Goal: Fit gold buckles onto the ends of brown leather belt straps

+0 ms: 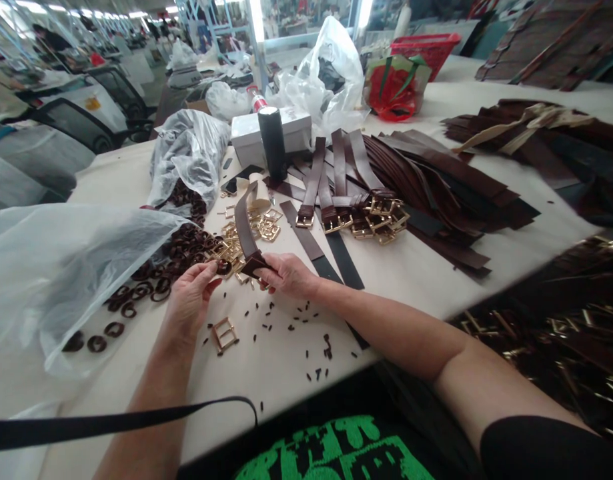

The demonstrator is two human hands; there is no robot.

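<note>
A small dark brown leather loop (224, 267) is pinched between the thumb and fingers of my left hand (193, 288). Close beside it, my right hand (286, 275) grips a dark brown strap (245, 220) near its lower end; the strap curves up and away over a pile of gold buckles (269, 225). To the left, many brown leather loops (183, 247) spill from clear plastic bags. One separate gold buckle (224, 334) lies on the table below my hands, with small dark bits scattered to its right.
Straps with gold buckles (381, 213) lie right of centre, beside a large stack of brown straps (431, 167). A black bottle (271, 141) stands before a white box (299, 130). Farther back is a red basket (439, 50). A black cord crosses the lower left.
</note>
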